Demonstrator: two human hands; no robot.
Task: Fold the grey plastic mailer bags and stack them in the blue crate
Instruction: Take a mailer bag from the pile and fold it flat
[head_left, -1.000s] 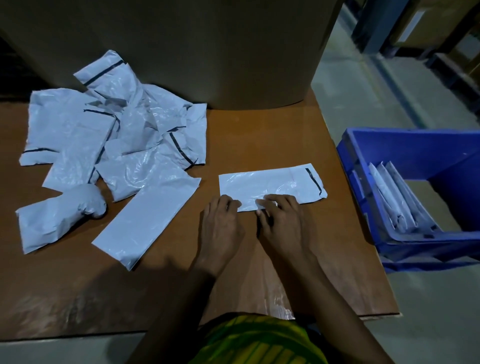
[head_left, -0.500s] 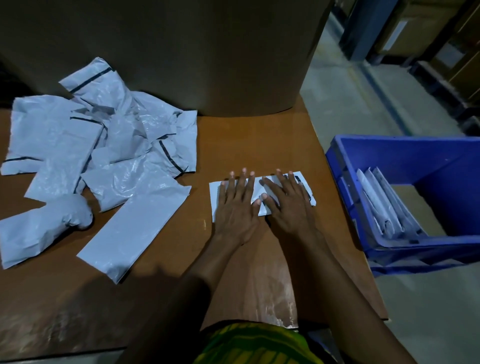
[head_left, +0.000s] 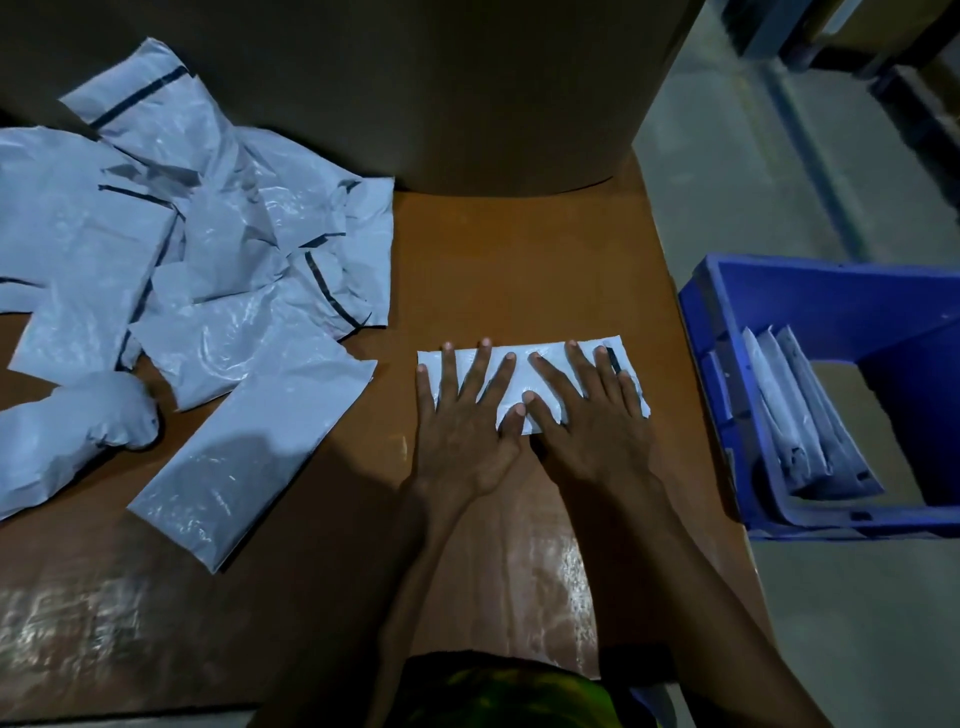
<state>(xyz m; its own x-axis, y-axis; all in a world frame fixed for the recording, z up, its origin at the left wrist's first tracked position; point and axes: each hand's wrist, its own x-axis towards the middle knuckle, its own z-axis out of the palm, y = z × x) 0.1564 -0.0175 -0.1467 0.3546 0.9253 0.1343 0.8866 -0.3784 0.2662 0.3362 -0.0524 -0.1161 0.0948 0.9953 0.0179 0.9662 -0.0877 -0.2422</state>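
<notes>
Several folded mailers (head_left: 792, 410) — in blue crate (head_left: 831, 306)

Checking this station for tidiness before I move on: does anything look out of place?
One mailer at the left edge of the table is bunched into a puffy lump, unlike the flatter bags around it. The folded bags in the blue crate lean on edge against its wall rather than lying flat.
</notes>
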